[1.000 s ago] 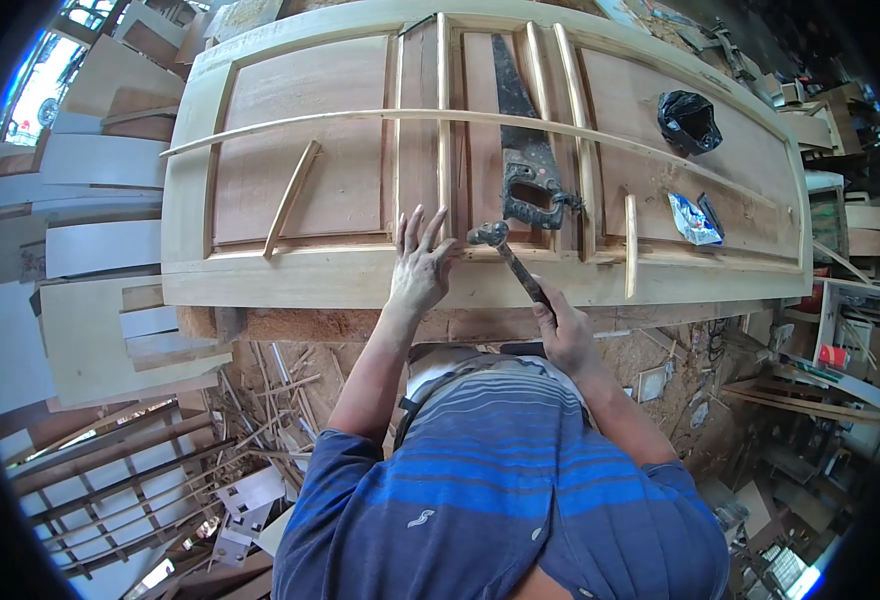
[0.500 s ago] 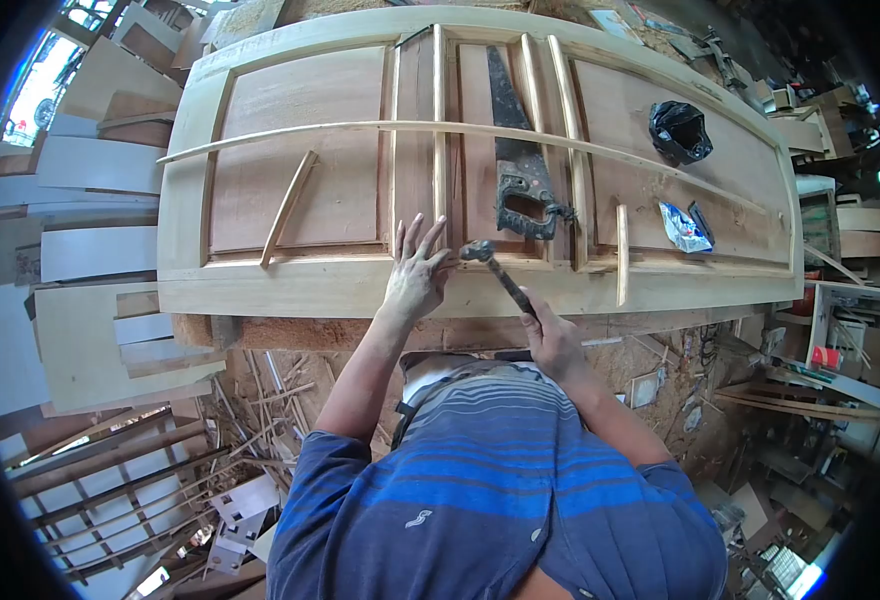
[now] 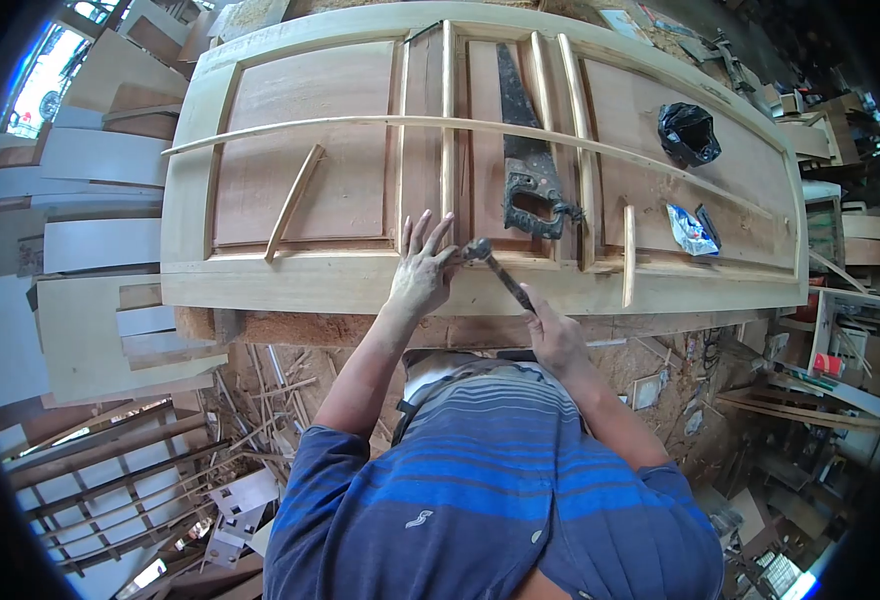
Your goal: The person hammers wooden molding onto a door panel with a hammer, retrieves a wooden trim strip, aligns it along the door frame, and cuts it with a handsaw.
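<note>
Left hand (image 3: 422, 280): three fingers spread at panelled door (image 3: 300, 287), thumb's hold unclear. Right hand (image 3: 558, 342): closed round hammer (image 3: 506, 281), its head beside the left thumb. Handsaw (image 3: 533, 208): on door, right of hammer head.

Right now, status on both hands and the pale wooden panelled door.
Left hand on door, fingers spread; any pinch unclear. Right hand gripping dark, worn hammer, head near left hand. Dark handsaw, long thin wooden strip lying on door.

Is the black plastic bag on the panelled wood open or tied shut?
Open. The black plastic bag shows a dark hollow within a crumpled, gaping rim. Whether it holds anything, I cannot tell.
</note>
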Tool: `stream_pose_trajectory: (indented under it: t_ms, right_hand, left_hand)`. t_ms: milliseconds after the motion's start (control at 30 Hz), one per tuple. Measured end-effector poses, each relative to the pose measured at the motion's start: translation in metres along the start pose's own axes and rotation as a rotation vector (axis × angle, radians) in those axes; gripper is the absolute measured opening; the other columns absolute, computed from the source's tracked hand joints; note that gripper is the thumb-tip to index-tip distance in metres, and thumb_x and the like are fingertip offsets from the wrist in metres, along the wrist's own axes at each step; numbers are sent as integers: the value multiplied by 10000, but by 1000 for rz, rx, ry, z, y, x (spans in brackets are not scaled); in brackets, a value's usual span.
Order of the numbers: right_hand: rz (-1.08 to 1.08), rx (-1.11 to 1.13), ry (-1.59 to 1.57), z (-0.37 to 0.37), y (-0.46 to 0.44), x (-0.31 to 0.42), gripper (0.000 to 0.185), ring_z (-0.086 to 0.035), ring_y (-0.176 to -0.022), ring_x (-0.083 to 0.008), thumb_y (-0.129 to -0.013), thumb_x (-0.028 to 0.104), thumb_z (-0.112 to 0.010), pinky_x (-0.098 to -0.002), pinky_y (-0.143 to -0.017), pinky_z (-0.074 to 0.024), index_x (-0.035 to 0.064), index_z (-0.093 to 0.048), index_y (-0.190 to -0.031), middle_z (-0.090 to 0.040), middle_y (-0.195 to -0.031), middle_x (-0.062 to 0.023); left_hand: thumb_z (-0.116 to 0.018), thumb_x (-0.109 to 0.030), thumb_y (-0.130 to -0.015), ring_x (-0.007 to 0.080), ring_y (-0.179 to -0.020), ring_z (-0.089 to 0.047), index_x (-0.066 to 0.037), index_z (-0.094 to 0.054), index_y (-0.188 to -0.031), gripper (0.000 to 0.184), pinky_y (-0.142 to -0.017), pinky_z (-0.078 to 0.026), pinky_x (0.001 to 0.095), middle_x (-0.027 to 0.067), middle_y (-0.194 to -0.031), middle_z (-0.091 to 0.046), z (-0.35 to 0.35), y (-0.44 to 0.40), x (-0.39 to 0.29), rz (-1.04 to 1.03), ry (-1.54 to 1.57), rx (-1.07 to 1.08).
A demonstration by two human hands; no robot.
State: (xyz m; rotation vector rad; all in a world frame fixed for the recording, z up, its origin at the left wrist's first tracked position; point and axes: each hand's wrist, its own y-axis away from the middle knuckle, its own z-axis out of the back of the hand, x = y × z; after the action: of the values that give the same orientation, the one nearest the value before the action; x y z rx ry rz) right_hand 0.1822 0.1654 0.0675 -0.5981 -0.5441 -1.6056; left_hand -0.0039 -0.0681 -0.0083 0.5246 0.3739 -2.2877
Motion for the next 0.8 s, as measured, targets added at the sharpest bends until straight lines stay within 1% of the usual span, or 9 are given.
stream_pose_trajectory:
  t_ms: [133, 233, 333, 367, 467, 600, 633, 733, 800]
  right_hand:
    - [-9, -153, -200, 4, 9, 6, 492, -758, -849, -470, -1102, 187, -646, -548, -699, -589, 144, -556, -1584, -760, -986, -266]
    - [54, -92, -37, -11, 9, -9, 494, -752, -833, -475, -1113, 191, -638, -553, -692, -584, 142, -545, -1596, -755, -958, -267]
    - [-23, 1, -11, -9, 3, -8, 504, -745, -802, -475, -1115, 175, -632, -559, -678, -577, 145, -532, -1609, -743, -909, -266]
    - [15, -55, -92, -5, 4, -3, 513, -747, -791, -470, -1119, 178, -625, -566, -677, -575, 144, -519, -1620, -737, -876, -261]
    - [-57, -106, -170, 5, 10, 6, 506, -756, -809, -465, -1125, 203, -616, -568, -693, -581, 142, -521, -1617, -743, -883, -261]
    - [10, -7, 12, -15, 6, -13, 536, -763, -820, -458, -1103, 156, -647, -538, -685, -581, 139, -517, -1623, -756, -929, -256]
    - [-57, 46, 112, -12, 5, -12, 539, -769, -855, -452, -1097, 167, -658, -536, -692, -587, 141, -525, -1619, -771, -986, -250]
    - [-8, -82, -66, -5, 5, -7, 517, -771, -873, -449, -1106, 218, -648, -554, -708, -593, 149, -540, -1606, -780, -1000, -242]
    - [14, -170, -149, -9, 12, -7, 519, -769, -867, -451, -1099, 208, -652, -557, -709, -592, 153, -545, -1604, -778, -995, -245]
  left_hand:
    - [-797, -178, -902, 439, -1669, -189, -130, -775, -1188, 291, -1387, -92, 632, 106, -1777, -344, 0, 0, -3, 6, 5, 16]
    - [-796, -176, -900, 439, -1669, -187, -131, -774, -1186, 290, -1386, -89, 635, 112, -1774, -347, -2, 0, -2, 10, -5, 27]
    - [-797, -172, -898, 438, -1670, -185, -124, -769, -1171, 278, -1385, -88, 638, 117, -1773, -347, -2, -3, -1, -3, -8, 16]
    - [-797, -171, -897, 438, -1670, -185, -122, -767, -1164, 273, -1385, -88, 638, 119, -1772, -347, -2, -1, 0, -5, -7, 17]
    - [-798, -162, -890, 442, -1669, -190, -121, -768, -1158, 272, -1384, -91, 641, 122, -1771, -350, -3, 0, -2, -11, -6, -12]
    - [-795, -139, -864, 462, -1656, -213, -144, -765, -1218, 355, -1380, -101, 650, 121, -1769, -351, -3, -1, -2, 0, -7, 8]
    - [-792, -138, -866, 465, -1655, -212, -139, -760, -1222, 358, -1379, -102, 650, 124, -1768, -350, -1, 1, -3, -1, -12, 27]
    - [-793, -141, -872, 448, -1667, -191, -130, -769, -1192, 320, -1382, -99, 643, 121, -1772, -345, -2, 2, -2, -8, 2, 2]
    - [-795, -142, -874, 438, -1673, -180, -128, -778, -1175, 302, -1383, -97, 640, 118, -1775, -342, -3, 1, -2, -10, 7, -15]
